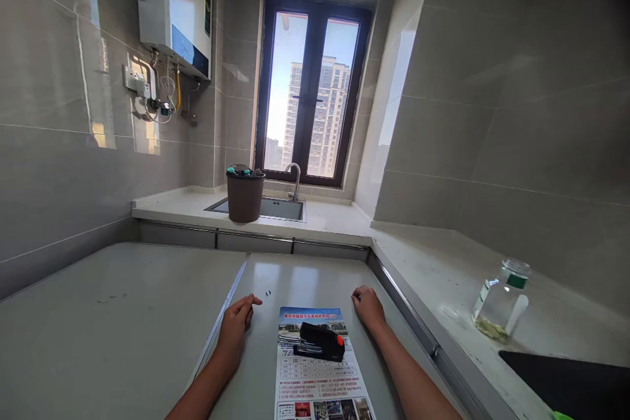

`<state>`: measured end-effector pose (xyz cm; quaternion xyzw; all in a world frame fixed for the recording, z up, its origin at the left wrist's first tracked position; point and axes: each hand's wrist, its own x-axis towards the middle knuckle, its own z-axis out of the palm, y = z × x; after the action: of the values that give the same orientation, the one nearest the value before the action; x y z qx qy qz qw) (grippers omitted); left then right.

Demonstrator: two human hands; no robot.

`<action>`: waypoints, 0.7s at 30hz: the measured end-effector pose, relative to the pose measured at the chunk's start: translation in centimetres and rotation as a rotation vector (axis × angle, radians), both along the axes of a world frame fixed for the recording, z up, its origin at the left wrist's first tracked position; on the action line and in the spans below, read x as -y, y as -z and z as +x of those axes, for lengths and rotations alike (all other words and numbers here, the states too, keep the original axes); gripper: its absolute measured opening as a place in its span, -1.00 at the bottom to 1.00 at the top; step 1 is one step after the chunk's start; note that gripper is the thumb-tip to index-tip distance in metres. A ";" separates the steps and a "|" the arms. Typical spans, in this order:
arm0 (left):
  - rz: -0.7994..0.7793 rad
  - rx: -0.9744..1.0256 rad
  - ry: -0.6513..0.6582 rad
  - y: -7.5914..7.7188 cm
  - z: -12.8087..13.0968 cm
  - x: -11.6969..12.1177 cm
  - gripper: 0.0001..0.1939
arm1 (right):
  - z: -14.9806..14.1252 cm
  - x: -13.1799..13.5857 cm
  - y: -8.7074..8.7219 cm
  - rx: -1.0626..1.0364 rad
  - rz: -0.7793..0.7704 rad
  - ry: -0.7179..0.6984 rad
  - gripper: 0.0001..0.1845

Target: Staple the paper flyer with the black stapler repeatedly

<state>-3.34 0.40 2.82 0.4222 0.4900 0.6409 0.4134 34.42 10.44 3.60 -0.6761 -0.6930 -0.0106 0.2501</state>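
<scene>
A printed flyer (319,380) lies flat on the grey tabletop (123,315) in front of me. On its upper half sits a black stapler (319,343) with an orange end. My left hand (237,321) rests on the table just left of the flyer, fingers loosely curled, holding nothing. My right hand (368,306) rests at the flyer's upper right corner, fingers curled under against the table, with nothing visible in it. A couple of tiny staples (268,293) lie beyond the left hand's fingertips.
A glass jar (499,302) with a white-and-green lid stands on the right counter (443,262), a small clear lid (449,310) beside it. A dark mat (571,380) lies at the lower right. A brown bin (245,194) stands by the sink (280,209) and tap (295,180) under the window.
</scene>
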 end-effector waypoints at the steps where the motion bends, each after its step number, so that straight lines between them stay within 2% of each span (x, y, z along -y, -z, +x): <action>1: 0.002 -0.012 -0.004 0.0 0.0 0.0 -0.47 | 0.0 0.1 0.2 0.013 -0.002 0.001 -0.79; 5: 0.016 -0.148 -0.066 0.3 -0.1 -0.2 -0.45 | -0.1 1.7 1.0 0.063 -0.013 0.100 -0.69; 8: 0.066 -0.353 -0.104 0.3 -0.2 0.0 -0.54 | -0.2 3.7 1.8 0.115 -0.052 0.186 -0.69; 11: 0.063 -0.529 -0.061 0.2 -0.1 0.3 -0.60 | -0.6 5.9 2.7 0.163 -0.067 0.186 -0.74; 14: 0.044 -0.639 -0.025 0.7 0.2 0.4 -0.65 | -1.2 7.4 3.3 0.226 -0.014 0.178 -0.74; 18: 0.014 -0.686 -0.031 1.9 0.2 -0.7 -0.74 | -1.7 7.9 3.6 0.261 0.027 0.167 -0.73; 21: -0.067 -0.733 -0.018 1.9 -0.1 -2.5 -0.75 | -1.7 7.7 3.6 0.238 0.021 0.161 -0.73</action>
<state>-3.42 2.91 0.92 0.6058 0.6300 0.4344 0.2180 32.77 2.72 -0.02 -0.7208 -0.6611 -0.1181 0.1717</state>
